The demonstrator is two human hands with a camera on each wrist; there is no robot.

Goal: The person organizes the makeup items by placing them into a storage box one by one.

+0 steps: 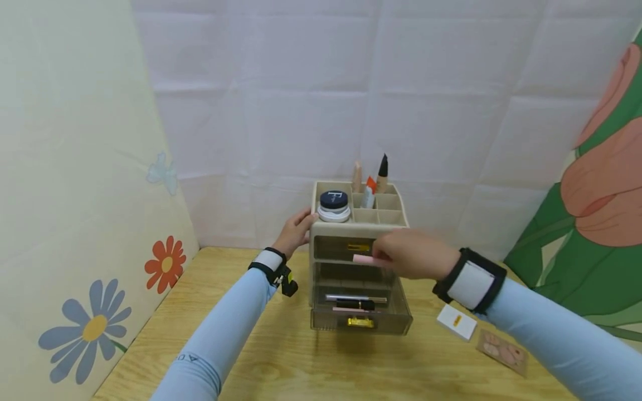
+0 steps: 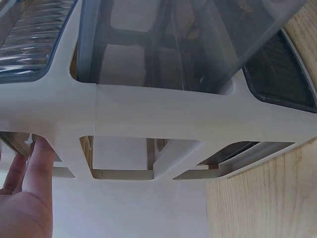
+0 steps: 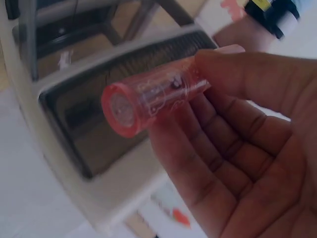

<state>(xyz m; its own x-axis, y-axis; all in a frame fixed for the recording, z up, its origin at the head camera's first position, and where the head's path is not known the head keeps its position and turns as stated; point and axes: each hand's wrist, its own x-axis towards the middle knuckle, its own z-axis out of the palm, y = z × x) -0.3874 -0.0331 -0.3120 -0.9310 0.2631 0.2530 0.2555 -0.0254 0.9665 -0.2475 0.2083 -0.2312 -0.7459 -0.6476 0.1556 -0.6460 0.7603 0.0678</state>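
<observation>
My right hand (image 1: 417, 255) pinches a pink lipstick-like tube (image 3: 148, 101) between thumb and fingers, in front of the upper drawers of a beige makeup organizer (image 1: 361, 228). The tube lies roughly level, its round end facing the right wrist camera. On the organizer's left side rests my left hand (image 1: 295, 231). In the left wrist view its straight fingers (image 2: 39, 171) reach a side opening of the frame. The bottom drawer (image 1: 321, 322) is pulled out and holds a black tube (image 1: 355, 304) and slim sticks. The upper drawers are closed.
On the organizer's top stand a round dark-lidded jar (image 1: 334, 199), a white tube with an orange end (image 1: 369, 194) and a black-capped bottle (image 1: 383, 175). A white box (image 1: 457, 322) and a brown patterned card (image 1: 501, 352) lie on the wooden table (image 1: 271, 356) at right.
</observation>
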